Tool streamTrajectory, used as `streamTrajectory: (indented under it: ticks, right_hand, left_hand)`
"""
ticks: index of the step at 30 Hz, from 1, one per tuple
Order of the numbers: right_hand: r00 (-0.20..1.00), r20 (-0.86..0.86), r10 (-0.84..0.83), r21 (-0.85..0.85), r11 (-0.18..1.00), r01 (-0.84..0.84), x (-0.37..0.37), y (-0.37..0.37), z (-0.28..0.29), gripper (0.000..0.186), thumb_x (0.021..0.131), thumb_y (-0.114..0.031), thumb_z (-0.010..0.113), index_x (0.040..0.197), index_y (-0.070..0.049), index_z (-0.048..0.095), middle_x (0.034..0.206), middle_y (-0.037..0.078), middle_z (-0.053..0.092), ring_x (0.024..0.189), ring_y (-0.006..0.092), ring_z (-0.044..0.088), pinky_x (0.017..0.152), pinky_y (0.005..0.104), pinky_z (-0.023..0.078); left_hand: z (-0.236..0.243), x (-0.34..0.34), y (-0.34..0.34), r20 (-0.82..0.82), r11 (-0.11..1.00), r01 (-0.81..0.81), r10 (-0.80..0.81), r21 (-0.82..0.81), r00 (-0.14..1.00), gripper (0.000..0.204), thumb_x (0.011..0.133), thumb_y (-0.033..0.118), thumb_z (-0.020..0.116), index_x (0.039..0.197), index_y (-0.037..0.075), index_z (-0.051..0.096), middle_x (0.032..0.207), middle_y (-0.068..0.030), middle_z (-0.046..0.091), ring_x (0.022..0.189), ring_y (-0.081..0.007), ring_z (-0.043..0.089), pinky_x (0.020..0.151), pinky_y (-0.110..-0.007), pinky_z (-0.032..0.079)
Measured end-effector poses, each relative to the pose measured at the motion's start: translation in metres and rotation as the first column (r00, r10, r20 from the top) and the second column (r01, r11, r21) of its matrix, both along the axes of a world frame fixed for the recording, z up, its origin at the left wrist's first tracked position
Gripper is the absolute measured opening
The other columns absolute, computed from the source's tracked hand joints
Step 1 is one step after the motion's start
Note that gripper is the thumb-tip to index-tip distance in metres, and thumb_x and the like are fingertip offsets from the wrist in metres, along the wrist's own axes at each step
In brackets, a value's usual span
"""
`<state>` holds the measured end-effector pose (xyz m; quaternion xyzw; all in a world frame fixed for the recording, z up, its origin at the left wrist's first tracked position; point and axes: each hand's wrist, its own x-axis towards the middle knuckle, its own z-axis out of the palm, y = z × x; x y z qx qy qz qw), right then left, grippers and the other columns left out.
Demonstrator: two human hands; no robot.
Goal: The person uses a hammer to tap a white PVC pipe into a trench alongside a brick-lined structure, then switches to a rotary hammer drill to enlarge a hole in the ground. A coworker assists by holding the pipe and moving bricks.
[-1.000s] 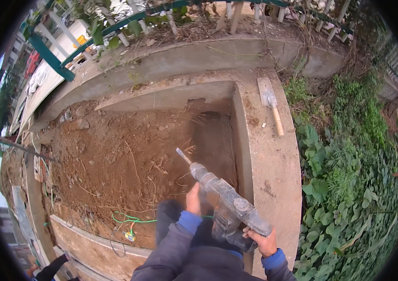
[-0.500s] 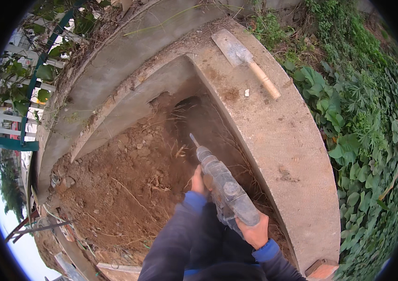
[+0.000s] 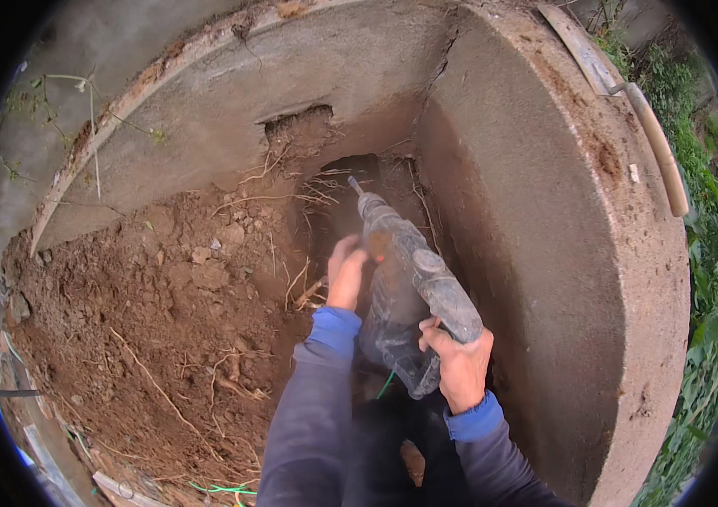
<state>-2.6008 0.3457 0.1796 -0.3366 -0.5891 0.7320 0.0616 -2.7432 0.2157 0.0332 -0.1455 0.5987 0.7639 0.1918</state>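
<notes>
A grey, dust-coated demolition hammer (image 3: 410, 262) points its chisel bit (image 3: 356, 186) toward a dark hollow (image 3: 346, 169) in the soil at the pit's inner corner. My left hand (image 3: 345, 275) is closed at the left side of the hammer's front, where its grip is partly hidden. My right hand (image 3: 460, 363) grips the rear handle, thumb and fingers wrapped round it. Broken roots (image 3: 300, 291) and loose brown soil (image 3: 173, 313) lie left of the tool; haze softens the hollow's detail.
Concrete walls (image 3: 519, 253) bound the pit at the back and right. A trowel (image 3: 659, 144) with a wooden handle lies on the right ledge. Green plants (image 3: 709, 321) grow beyond it. A green cable (image 3: 224, 488) shows at the lower edge.
The view has swung and drawn closer to the pit's corner. The hammer and both hands have moved forward, the bit now at the hollow.
</notes>
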Motion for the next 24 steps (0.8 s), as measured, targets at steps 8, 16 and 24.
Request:
streamTrajectory:
  ticks: [8,16,24]
  right_hand:
    - [0.968,0.12,-0.218,-0.103,0.968,0.231,-0.12,0.008,-0.217,0.017,0.072,0.002,0.066,0.089,0.0,0.064,0.072,0.007,0.062,0.055,0.0168,0.059,0.049,0.0302,0.046]
    - [0.988,0.133,-0.081,-0.278,0.954,0.116,-0.104,0.062,-0.279,0.021,0.081,-0.005,0.06,0.101,-0.003,0.057,0.081,0.01,0.062,0.062,0.0181,0.058,0.057,0.0325,0.05]
    - [0.991,0.125,-0.039,-0.203,0.977,0.064,-0.109,0.07,-0.282,0.018,0.081,-0.006,0.058,0.099,-0.001,0.059,0.08,0.011,0.062,0.065,0.0191,0.06,0.058,0.0331,0.051]
  left_hand:
    - [-0.01,0.037,0.012,-0.171,0.721,0.08,-0.268,-0.688,0.948,0.043,0.075,0.016,0.062,0.112,-0.006,0.059,0.106,-0.0269,0.064,0.102,-0.0382,0.063,0.091,-0.041,0.048]
    - [-0.002,0.048,-0.001,-0.042,0.333,0.303,-0.731,-0.893,0.681,0.028,0.078,0.01,0.062,0.103,-0.002,0.058,0.09,-0.0206,0.064,0.085,-0.0388,0.063,0.074,-0.045,0.051]
    - [-0.003,0.04,0.014,0.041,0.267,0.344,-0.735,-0.9,0.676,0.025,0.079,0.008,0.062,0.102,-0.003,0.059,0.089,-0.0213,0.064,0.082,-0.0403,0.063,0.075,-0.046,0.05]
